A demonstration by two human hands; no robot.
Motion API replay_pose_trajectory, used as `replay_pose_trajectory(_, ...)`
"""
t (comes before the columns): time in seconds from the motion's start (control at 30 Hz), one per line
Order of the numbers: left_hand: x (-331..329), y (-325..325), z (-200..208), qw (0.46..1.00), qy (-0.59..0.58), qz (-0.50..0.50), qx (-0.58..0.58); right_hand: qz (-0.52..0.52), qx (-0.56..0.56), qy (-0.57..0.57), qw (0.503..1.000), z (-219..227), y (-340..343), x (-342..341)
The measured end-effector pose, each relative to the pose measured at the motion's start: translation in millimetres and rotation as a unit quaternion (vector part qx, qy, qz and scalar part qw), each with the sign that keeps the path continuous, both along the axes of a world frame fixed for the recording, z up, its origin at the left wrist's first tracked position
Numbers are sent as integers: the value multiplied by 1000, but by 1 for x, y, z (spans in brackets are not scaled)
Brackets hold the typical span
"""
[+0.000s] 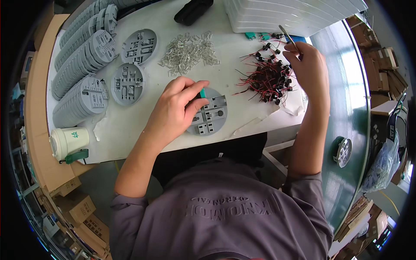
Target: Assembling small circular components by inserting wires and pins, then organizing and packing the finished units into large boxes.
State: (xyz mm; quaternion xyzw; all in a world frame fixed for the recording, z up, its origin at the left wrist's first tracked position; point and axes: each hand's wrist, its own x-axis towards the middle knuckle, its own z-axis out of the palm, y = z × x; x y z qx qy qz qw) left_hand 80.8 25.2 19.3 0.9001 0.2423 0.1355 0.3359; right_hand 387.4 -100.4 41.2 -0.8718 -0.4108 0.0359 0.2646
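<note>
A grey round plastic base (220,122) with moulded slots lies on the white table in front of me. My left hand (173,104) is over its upper left part, thumb and forefinger closed on a small teal piece (203,93). Part of the base is hidden beneath those fingers. Farther right, my right hand (311,63) is closed around a pair of metal tweezers (287,36), held tip up and to the left. Beside it spreads a pile of small black round parts with red and black wires (268,80). A few teal pieces (250,36) lie beyond that pile.
Stacks of grey round bases (82,97) line the table's left side, with two single bases (128,84) beside them. Clear bent clips (188,52) form a heap at centre. A black case (193,11), white plastic trays (294,15) and a cream cup (69,141) stand around.
</note>
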Motion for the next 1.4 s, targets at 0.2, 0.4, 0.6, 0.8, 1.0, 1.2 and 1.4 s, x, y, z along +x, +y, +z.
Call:
replay_pose_trajectory(0.2, -2, -5, -15, 997, -71, 32, 24, 80, -16, 96, 992, -31, 22, 34)
replay_pose_trajectory(0.4, -3, -1, 25, 980, -171, 55, 81, 76, 66, 257, 961, 12, 0, -19)
replay_pose_trajectory(0.6, 16, -1, 44, 974, -219, -8, 52, 156, 133, 354, 912, 22, -5, -84)
replay_pose_trajectory(0.8, 6, -7, 31, 976, -202, 23, -76, 241, 216, 310, 894, 0, -1, -111)
replay_pose_trajectory(1.0, -5, -14, 44, 908, -123, 94, -391, 328, 245, 177, 895, -4, -9, -120)
replay_pose_trajectory(1.2, -8, -16, 42, 913, -117, 73, -384, 277, 214, 261, 900, 0, -13, -130)
replay_pose_trajectory(1.4, -5, -27, 33, 940, -138, 79, -303, 185, 233, 523, 799, -18, -19, -130)
